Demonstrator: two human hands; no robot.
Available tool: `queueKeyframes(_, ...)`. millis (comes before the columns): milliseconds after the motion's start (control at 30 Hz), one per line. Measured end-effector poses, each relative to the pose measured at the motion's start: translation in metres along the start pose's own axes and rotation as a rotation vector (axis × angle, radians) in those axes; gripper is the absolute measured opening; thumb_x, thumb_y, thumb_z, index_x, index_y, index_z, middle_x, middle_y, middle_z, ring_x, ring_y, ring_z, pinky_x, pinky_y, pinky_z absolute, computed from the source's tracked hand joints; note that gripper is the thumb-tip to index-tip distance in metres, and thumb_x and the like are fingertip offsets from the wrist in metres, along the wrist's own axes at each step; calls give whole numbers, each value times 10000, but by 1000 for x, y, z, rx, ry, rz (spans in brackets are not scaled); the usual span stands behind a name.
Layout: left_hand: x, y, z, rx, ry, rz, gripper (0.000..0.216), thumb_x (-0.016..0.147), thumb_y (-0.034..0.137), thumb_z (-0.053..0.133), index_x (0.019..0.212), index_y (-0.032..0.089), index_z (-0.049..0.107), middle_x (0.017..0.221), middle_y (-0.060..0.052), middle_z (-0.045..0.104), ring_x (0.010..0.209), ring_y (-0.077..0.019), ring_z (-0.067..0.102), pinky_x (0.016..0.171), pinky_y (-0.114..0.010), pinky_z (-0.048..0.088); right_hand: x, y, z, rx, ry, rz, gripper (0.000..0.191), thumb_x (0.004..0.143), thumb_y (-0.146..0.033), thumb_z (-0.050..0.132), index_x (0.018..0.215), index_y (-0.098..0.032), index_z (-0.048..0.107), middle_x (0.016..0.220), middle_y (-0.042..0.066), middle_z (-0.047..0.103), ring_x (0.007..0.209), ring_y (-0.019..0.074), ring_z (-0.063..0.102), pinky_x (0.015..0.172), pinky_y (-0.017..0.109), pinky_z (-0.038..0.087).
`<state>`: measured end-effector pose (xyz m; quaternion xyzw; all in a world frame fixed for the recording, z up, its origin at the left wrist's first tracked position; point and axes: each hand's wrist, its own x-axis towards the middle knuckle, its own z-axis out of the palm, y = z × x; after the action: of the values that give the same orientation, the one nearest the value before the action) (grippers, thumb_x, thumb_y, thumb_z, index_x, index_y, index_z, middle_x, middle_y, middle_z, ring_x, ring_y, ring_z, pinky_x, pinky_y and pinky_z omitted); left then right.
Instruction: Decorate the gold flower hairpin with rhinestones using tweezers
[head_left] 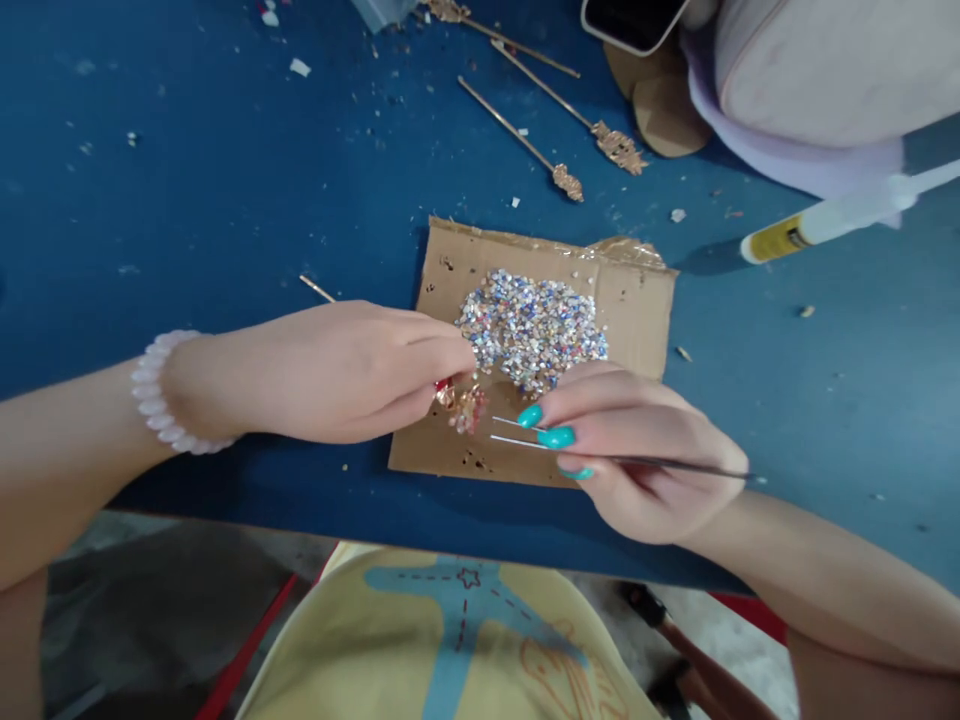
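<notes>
Closed fingers of my left hand (352,370) hold a hair stick (468,408) with a gold, red and pink decorated head; part of its gold shaft pokes out behind the hand. In my right hand (637,445) is a pair of tweezers (517,440), tips parted and pointing left at the decorated head, a small gap away. Beneath both hands lies a piece of cardboard (637,310). On it a heap of tiny shiny rhinestones (532,325) in silver, blue and white is spread just beyond my fingers.
Several gold hair sticks (521,125) lie at the back of the blue table (187,180). A white tube with a yellow label (780,238) is at the right. Near the top right are a phone (634,20), brown discs (669,115) and a pale round object (825,70).
</notes>
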<state>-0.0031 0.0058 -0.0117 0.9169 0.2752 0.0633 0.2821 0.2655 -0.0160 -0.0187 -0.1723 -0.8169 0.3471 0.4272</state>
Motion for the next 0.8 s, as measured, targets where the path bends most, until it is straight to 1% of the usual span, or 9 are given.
queueKeyframes(100, 0, 3, 0, 21, 76, -122, 348, 1018, 175, 356, 1216, 164, 641, 1076, -78, 711, 924, -231, 683, 864, -339, 508, -4, -3, -3, -25, 13, -61, 104, 1021, -160, 556, 1009, -163, 659, 1006, 108, 775, 862, 139, 772, 807, 270, 665)
queueKeyframes(200, -1, 8, -4, -24, 192, -231, 383, 1050, 210, 377, 1335, 196, 633, 1200, -75, 711, 1062, -240, 690, 957, -369, 532, -9, -7, -1, 101, -67, 20, 155, 1064, -201, 504, 1014, -143, 639, 1009, 146, 772, 934, 156, 785, 784, 240, 662)
queueKeyframes(267, -1, 15, -8, -161, 281, -297, 324, 1033, 244, 459, 1267, 235, 684, 1180, -48, 735, 1039, -233, 717, 908, -361, 575, -12, -8, 4, 213, -67, 85, 168, 1078, -224, 493, 1031, -147, 635, 969, 132, 771, 908, 157, 784, 760, 251, 662)
queueKeyframes(367, 3, 27, -12, -588, 400, -400, 227, 935, 243, 629, 1141, 226, 721, 985, -9, 802, 903, -216, 775, 822, -343, 637, -15, -6, 13, 338, 36, 158, 151, 1079, -217, 498, 1053, -157, 634, 954, 106, 759, 737, 107, 733, 673, 227, 625)
queueKeyframes(433, 8, 35, -13, -792, 424, -446, 121, 919, 218, 673, 1030, 227, 721, 879, 11, 807, 861, -206, 789, 840, -360, 655, -16, -5, 17, 324, 65, 174, 145, 1075, -212, 505, 1058, -158, 638, 921, 80, 739, 627, 74, 664, 613, 213, 582)
queueKeyframes(533, 16, 45, -8, -1018, 521, -467, 84, 890, 184, 725, 952, 240, 733, 881, 17, 809, 908, -216, 806, 872, -384, 670, -17, -5, 20, 251, 57, 260, 169, 1076, -267, 528, 1022, -156, 643, 850, 39, 709, 549, 47, 586, 534, 184, 504)
queueKeyframes(600, 20, 50, -3, -1099, 570, -500, 83, 861, 180, 757, 903, 233, 709, 853, 13, 805, 887, -218, 806, 859, -390, 675, -16, -6, 21, 247, 54, 317, 202, 1053, -345, 593, 995, -158, 642, 798, 13, 698, 524, 40, 555, 494, 167, 464)
queueKeyframes(700, 27, 58, 4, -1162, 621, -521, 132, 824, 180, 788, 898, 236, 693, 888, 24, 805, 838, -172, 787, 796, -317, 663, -14, -7, 21, 331, 50, 387, 284, 992, -440, 684, 972, -158, 652, 742, -6, 694, 553, 53, 584, 500, 158, 479)
queueKeyframes(800, 34, 64, 9, -1171, 645, -507, 151, 802, 202, 813, 854, 237, 676, 885, 31, 781, 832, -162, 765, 812, -308, 653, -11, -9, 21, 340, -3, 459, 227, 969, -369, 716, 896, -159, 666, 697, -24, 672, 564, 51, 583, 510, 155, 473)
